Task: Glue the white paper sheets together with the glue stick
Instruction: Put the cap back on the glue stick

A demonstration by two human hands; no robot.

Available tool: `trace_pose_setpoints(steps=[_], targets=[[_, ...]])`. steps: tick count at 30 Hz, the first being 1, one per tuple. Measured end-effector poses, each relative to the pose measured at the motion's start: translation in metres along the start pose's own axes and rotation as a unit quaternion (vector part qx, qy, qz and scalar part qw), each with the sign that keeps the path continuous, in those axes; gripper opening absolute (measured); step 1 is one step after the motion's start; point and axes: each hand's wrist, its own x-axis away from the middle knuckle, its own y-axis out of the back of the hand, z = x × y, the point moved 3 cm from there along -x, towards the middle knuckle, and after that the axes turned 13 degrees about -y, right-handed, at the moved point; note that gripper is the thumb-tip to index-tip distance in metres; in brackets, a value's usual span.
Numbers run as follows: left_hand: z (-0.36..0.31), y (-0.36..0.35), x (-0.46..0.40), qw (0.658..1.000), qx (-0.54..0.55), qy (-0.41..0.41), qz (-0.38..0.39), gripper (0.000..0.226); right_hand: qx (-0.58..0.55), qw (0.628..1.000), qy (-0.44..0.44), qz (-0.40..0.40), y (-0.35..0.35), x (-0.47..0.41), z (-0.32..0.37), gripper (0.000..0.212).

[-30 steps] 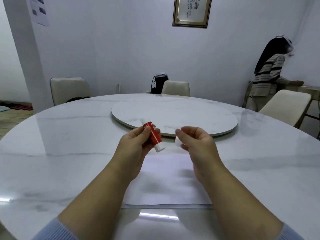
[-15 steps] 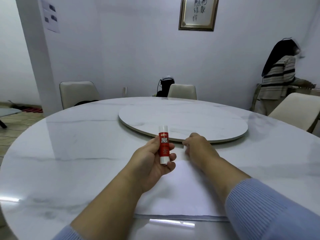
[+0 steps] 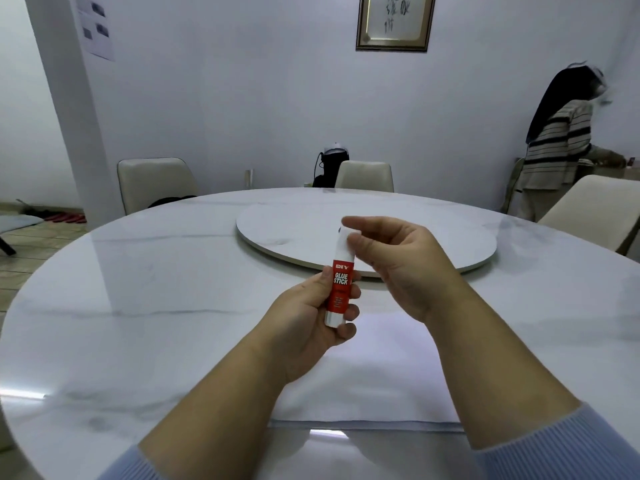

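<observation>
Head view, only one available. Glue stick [image 3: 340, 289] held upright over the near part of the table; left hand [image 3: 308, 322] wrapped closed around its red label and lower barrel; right hand [image 3: 398, 263] pinching the white cap [image 3: 345, 242] at the top, thumb and forefinger [image 3: 360, 224] closed on it. Cap appears seated on the barrel; cannot tell whether it has started to lift.

Judged step: uncapping. To do it well: keep the left grip low on the barrel so the body does not twist with the cap; pull the cap straight along the stick's axis, not sideways; keep the cap in the right hand or set it beside the paper where it will not roll; then turn the base to raise only a short length of glue.

White paper sheets [image 3: 381, 372] lie flat on the table directly beneath the hands, near edge facing the person; a second edge shows just under the top sheet at the front, so at least two sheets, roughly aligned; no glue visible on them.

Surface: round marble-pattern table [image 3: 138, 306], glossy, slippery for paper by the look; lazy Susan [image 3: 433, 233] at centre, beyond the hands.

Room: pale chairs [image 3: 154, 181] around the table; framed calligraphy [image 3: 394, 20] on the far wall; another person in a striped top [image 3: 554, 150] at far right.
</observation>
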Motion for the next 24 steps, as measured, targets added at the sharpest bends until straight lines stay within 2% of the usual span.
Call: trace_pose_setpoints(steps=[4, 7, 10, 13, 16, 19, 21, 24], targets=[[-0.001, -0.002, 0.0, 1.0, 0.001, -0.017, 0.024, 0.037, 0.056, 0.998, -0.011, 0.008, -0.003, 0.002, 0.0, 0.013], [0.002, -0.002, 0.0, 0.999, -0.026, -0.027, 0.02, 0.036, 0.086, 0.996, -0.002, -0.028, -0.003, 0.004, 0.001, 0.021], [0.006, -0.003, 0.0, 0.999, -0.017, -0.034, 0.006, 0.036, 0.023, 0.999, -0.03, 0.023, 0.008, 0.007, 0.002, 0.036], [0.006, -0.004, 0.001, 0.999, -0.007, -0.033, 0.013, 0.035, -0.011, 0.999, -0.028, 0.039, 0.006, 0.012, 0.0, 0.01], [0.004, -0.006, 0.003, 0.999, -0.009, -0.03, 0.034, 0.038, -0.011, 1.0, -0.002, 0.007, 0.001, 0.009, -0.002, 0.018], [0.003, -0.006, 0.002, 0.999, 0.005, -0.022, 0.025, 0.038, -0.054, 0.998, -0.019, 0.027, 0.001, 0.008, 0.001, 0.019], [0.002, -0.006, 0.002, 0.999, 0.011, -0.016, 0.025, 0.039, -0.045, 0.998, -0.017, 0.037, -0.002, 0.009, 0.0, 0.019], [0.002, -0.007, 0.003, 0.999, 0.016, -0.008, 0.035, 0.039, 0.009, 0.999, -0.007, -0.038, -0.002, 0.009, -0.002, 0.017]])
